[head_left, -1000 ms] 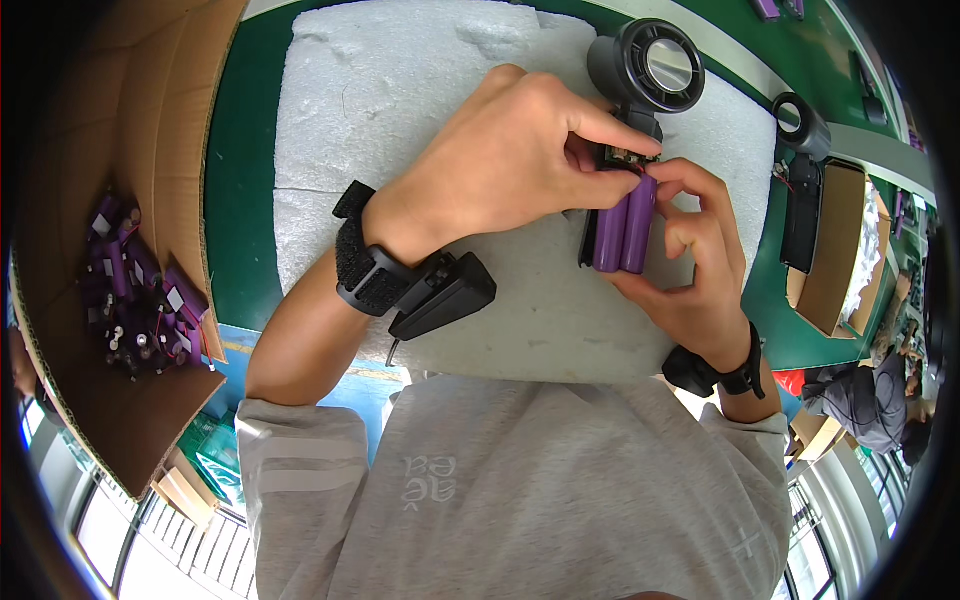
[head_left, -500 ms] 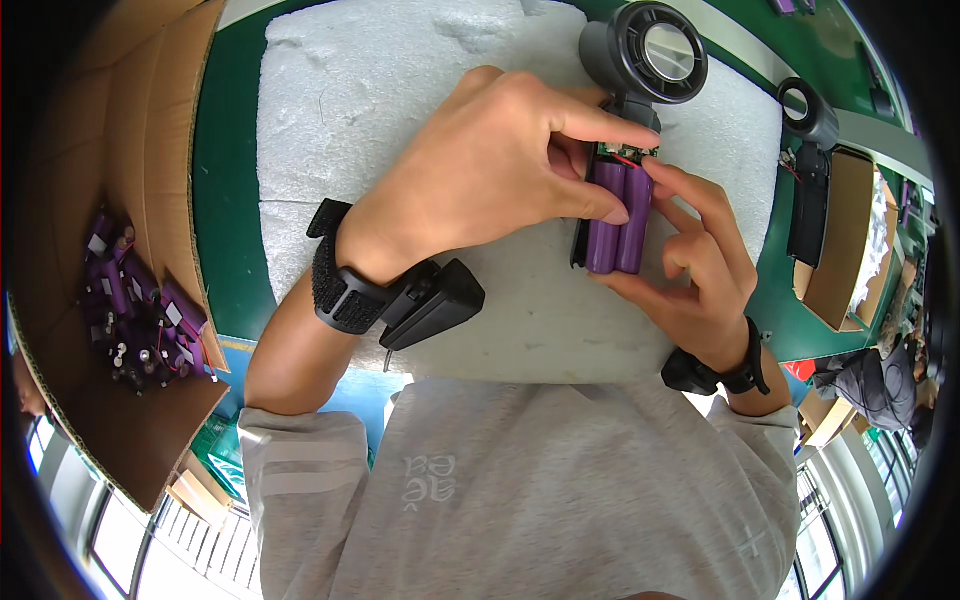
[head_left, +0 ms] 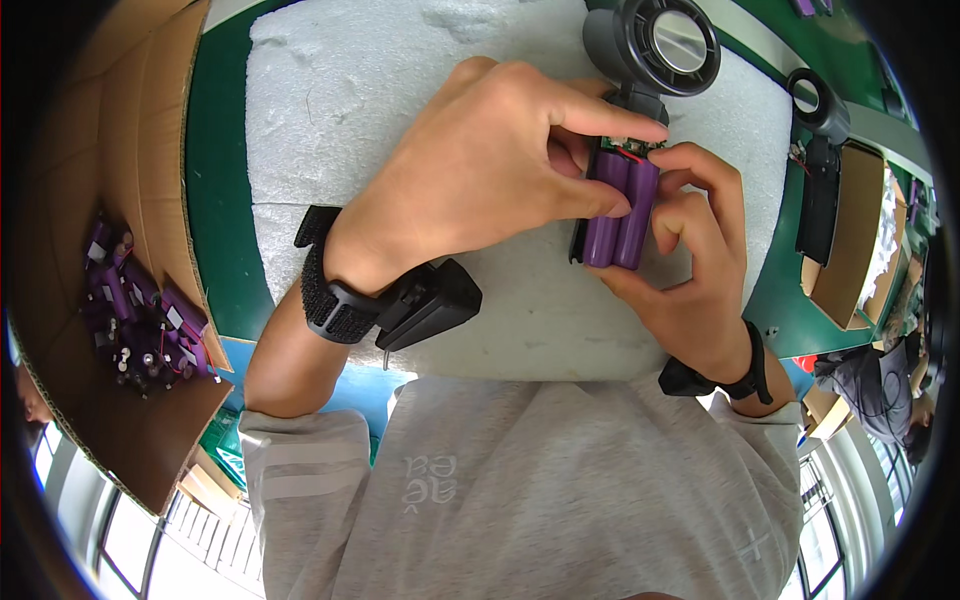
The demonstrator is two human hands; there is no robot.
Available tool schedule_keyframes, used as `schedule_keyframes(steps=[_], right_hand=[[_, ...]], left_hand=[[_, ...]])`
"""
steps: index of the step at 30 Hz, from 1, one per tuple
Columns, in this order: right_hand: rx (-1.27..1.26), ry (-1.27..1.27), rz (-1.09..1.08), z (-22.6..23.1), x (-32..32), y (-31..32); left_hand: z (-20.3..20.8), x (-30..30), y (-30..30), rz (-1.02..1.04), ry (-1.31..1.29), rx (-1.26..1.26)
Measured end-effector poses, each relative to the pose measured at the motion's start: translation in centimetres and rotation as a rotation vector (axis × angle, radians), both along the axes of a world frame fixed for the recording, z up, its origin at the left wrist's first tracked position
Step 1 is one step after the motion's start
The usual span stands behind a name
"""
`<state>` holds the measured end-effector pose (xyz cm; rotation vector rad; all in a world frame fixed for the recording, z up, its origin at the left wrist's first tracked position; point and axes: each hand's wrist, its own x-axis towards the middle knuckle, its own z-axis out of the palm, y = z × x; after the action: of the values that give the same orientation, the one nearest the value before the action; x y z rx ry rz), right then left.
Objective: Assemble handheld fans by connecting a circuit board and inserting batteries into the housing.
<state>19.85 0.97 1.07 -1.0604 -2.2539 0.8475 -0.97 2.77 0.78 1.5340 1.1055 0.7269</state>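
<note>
A dark grey handheld fan (head_left: 652, 45) lies above the white foam sheet, its round head at the far side and its opened handle toward me. Two purple battery cells (head_left: 620, 210) sit side by side in the handle, below a green circuit board (head_left: 632, 146) with a red wire. My left hand (head_left: 500, 150) grips the handle from the left, thumb on the cells and index finger across the board end. My right hand (head_left: 697, 240) curls round the right side, its thumb at the cells' near end and index finger by the board. The handle's left edge is partly hidden.
At the left stands an open cardboard box (head_left: 150, 440) with several purple battery packs (head_left: 150, 310). White foam (head_left: 340, 110) covers the green bench (head_left: 222, 200). Another handheld fan (head_left: 820, 150) lies right, beside a smaller cardboard box (head_left: 850, 240).
My right hand's fingers have shifted slightly, the index finger bending more near the board. Both hands still hold the fan, and the cells remain in the handle.
</note>
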Motion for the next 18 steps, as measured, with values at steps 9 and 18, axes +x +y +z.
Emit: schedule_keyframes(steps=[9,18], right_hand=[[-0.113,0.032,-0.040,0.0,-0.1,-0.1],[-0.079,0.057,0.083,-0.3,1.0,1.1]], left_hand=[[0.2,0.3,-0.4,0.020,0.002,-0.057],[-0.2,0.0,-0.3,0.009,-0.039,-0.009]])
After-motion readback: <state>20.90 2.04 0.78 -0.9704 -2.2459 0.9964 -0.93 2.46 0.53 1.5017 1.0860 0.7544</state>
